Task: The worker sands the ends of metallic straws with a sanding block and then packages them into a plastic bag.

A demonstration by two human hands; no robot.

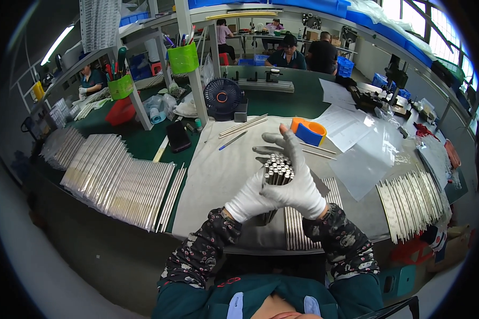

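Rod bundle (278,167), clasped by the left hand (248,198), whose fingers I mostly cannot see; the right hand (302,187) curves spread fingers around it, contact unclear. Below the fingers, its length is largely hidden.

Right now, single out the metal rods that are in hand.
The bundle between left hand and right hand, its ends toward the camera; the other rods lie unheld.

metal rod bundle (278,169) | silvery, slim, packing tightly together | standing roughly upright, round ends facing up | being held over the grey-covered worktop (210,183)
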